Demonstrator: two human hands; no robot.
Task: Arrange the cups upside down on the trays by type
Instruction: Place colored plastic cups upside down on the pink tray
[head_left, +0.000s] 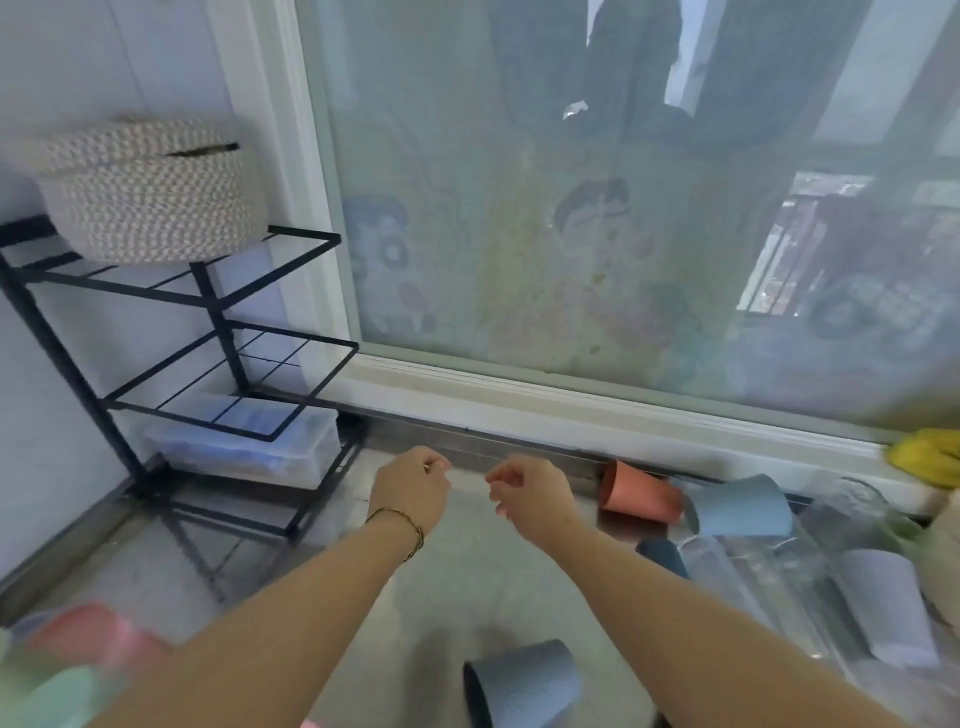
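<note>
Both hands over the counter (467, 582), cups lying around them.
Left hand (410, 483) and right hand (530, 493) hover side by side, fingers loosely curled, holding nothing. An orange cup (641, 491) and a blue cup (740, 506) lie on their sides at 3 o'clock of the right hand, and a grey-blue cup (524, 680) lies at 6 o'clock.

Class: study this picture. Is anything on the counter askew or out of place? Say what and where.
Yes. The orange cup and light blue cup by the window sill lie on their sides, as does the grey-blue cup nearest the camera; none stands upside down.
</note>
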